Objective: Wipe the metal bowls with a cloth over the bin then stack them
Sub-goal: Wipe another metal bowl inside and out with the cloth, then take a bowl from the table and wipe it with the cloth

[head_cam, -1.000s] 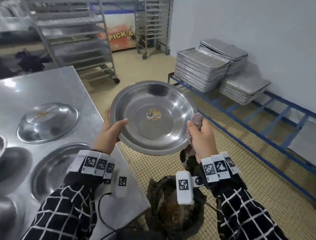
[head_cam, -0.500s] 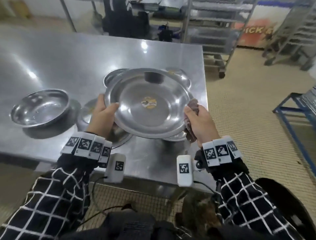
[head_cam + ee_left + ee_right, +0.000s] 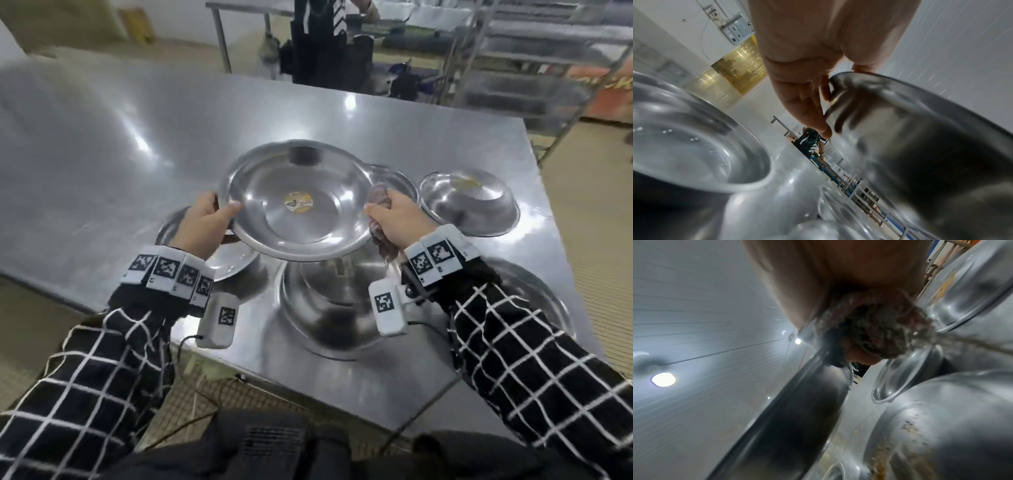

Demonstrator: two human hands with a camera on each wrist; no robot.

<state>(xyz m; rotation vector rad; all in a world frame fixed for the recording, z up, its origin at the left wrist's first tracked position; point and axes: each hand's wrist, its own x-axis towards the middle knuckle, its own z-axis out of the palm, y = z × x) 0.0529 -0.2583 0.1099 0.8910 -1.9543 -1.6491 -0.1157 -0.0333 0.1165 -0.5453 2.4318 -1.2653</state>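
I hold a wide shallow metal bowl (image 3: 294, 209) with a yellow sticker in its bottom, upright above the steel table (image 3: 102, 144). My left hand (image 3: 205, 226) grips its left rim, thumb on the inside, fingers under the bowl (image 3: 910, 129) in the left wrist view. My right hand (image 3: 394, 222) clutches a bunched brownish cloth (image 3: 378, 198) against the bowl's right rim; the cloth (image 3: 875, 331) is frayed and bunched. The held bowl (image 3: 797, 410) hangs over an upside-down bowl (image 3: 329, 308). The bin is out of view.
Several more metal bowls lie on the table: an overturned one (image 3: 469, 202) at the right, one (image 3: 212, 253) under my left hand, another (image 3: 541, 301) partly hidden by my right sleeve. A soiled bowl underside (image 3: 931, 434) shows in the right wrist view. Racks (image 3: 513, 51) and a person (image 3: 318, 41) stand behind the table.
My view has swung from the bin and floor back to the table. Both hands have carried the bowl over the overturned bowls, keeping the same grip on the bowl and the cloth.
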